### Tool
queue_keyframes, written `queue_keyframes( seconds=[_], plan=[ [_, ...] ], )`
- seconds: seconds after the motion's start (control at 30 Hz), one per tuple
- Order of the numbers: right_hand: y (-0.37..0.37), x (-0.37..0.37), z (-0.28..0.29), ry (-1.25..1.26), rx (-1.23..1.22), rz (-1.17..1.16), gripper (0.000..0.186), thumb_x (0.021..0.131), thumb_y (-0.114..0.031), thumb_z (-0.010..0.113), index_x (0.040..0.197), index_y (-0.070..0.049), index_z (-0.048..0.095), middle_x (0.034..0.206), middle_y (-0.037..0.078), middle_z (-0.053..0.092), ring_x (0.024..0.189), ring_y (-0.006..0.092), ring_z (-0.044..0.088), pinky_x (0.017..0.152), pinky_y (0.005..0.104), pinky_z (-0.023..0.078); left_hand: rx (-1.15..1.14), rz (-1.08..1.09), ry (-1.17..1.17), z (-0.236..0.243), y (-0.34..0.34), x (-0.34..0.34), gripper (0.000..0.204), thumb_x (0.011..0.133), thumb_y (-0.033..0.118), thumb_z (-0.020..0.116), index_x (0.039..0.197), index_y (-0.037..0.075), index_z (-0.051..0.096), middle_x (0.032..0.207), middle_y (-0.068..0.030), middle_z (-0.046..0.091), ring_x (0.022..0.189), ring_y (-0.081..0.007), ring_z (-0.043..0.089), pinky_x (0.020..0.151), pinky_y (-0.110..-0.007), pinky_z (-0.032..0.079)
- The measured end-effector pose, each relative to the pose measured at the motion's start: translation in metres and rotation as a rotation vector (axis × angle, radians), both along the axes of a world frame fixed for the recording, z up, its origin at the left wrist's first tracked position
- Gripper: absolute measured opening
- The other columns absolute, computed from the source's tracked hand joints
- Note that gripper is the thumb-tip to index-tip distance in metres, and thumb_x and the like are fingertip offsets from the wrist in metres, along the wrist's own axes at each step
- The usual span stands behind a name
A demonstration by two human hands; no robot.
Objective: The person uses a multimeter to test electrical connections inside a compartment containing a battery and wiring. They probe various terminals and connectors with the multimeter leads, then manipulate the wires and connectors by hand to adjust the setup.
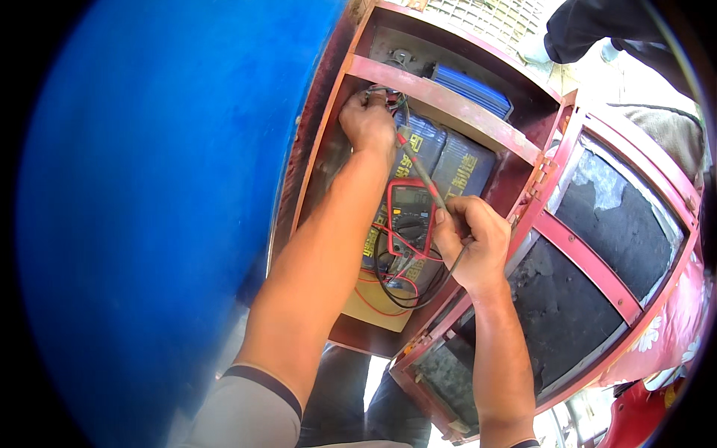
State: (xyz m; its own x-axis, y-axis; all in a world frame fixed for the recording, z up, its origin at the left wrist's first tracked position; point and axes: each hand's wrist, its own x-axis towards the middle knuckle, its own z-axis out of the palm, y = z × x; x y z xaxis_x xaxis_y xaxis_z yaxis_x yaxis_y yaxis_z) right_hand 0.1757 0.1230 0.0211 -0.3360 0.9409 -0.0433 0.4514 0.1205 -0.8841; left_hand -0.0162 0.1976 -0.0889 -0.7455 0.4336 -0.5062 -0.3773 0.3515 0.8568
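Observation:
Inside a red metal box (360,345), my left hand (367,123) is closed at a bunch of thin wires (399,101) near the far left corner. Its fingertips are partly hidden among them. My right hand (474,239) pinches a grey test probe with red bands (423,175), which slants up and left over the blue-wrapped battery packs (459,160). A black lead trails from this hand. Between my hands a red-and-black multimeter (411,213) lies on the packs, with red and black leads (392,295) looped below it.
A crossbar (448,108) spans the box, with a blue finned unit (474,89) beyond it. The hinged lid (590,261) lies open at right. A large blue panel (164,187) borders the left. Another person's dark-clothed legs (605,33) stand at far right.

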Motion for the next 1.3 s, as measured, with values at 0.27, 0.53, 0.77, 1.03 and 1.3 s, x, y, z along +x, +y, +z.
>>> queue_keyframes(
  seconds=[0.27,0.53,0.77,1.03,1.3],
  plan=[
    [0.004,0.0,0.009,0.042,-0.025,-0.04,0.012,0.085,0.0,0.079,0.088,-0.001,0.067,0.072,0.008,0.062,0.057,0.016,0.056,0.054,0.0313,0.046,0.115,-0.103,0.124,0.008,-0.019,-0.001,0.014,0.102,0.003,0.073,0.112,-0.006,0.07,0.1,-0.0089,0.075,0.086,-0.0124,0.066,0.08,-0.028,0.054],
    [-0.006,0.009,0.002,0.201,-0.114,-0.214,0.011,0.098,-0.006,0.069,0.093,0.001,0.062,0.072,0.0,0.057,0.061,0.0059,0.048,0.053,0.0261,0.037,-0.083,-0.295,0.585,0.023,-0.05,0.028,0.019,0.089,-0.001,0.079,0.108,-0.002,0.075,0.095,-0.0099,0.075,0.079,-0.016,0.067,0.072,-0.034,0.056],
    [-0.007,0.009,0.003,0.242,-0.206,-0.251,0.018,0.108,-0.015,0.057,0.104,0.002,0.055,0.076,0.005,0.066,0.066,0.0079,0.055,0.06,0.0256,0.046,-0.052,-0.667,0.947,0.038,-0.076,0.061,0.028,0.093,0.004,0.064,0.117,-0.006,0.075,0.147,-0.0218,0.066,0.123,-0.041,0.065,0.112,-0.049,0.048],
    [-0.007,0.01,0.002,0.219,-0.228,-0.249,0.013,0.107,-0.012,0.055,0.105,0.001,0.055,0.076,0.005,0.065,0.066,0.008,0.055,0.059,0.0257,0.045,0.062,-0.501,0.794,0.037,-0.083,0.041,0.028,0.097,0.004,0.063,0.121,-0.006,0.073,0.137,-0.0196,0.071,0.122,-0.0371,0.066,0.109,-0.046,0.051],
    [-0.009,0.007,0.004,0.255,-0.232,-0.232,0.019,0.11,-0.016,0.055,0.104,0.002,0.054,0.078,0.005,0.065,0.067,0.0075,0.054,0.059,0.0255,0.044,-0.264,-0.214,0.235,0.015,-0.094,-0.007,0.03,0.106,0.011,0.064,0.131,-0.004,0.068,0.123,-0.0182,0.074,0.113,-0.0262,0.07,0.1,-0.038,0.053]
  ],
)
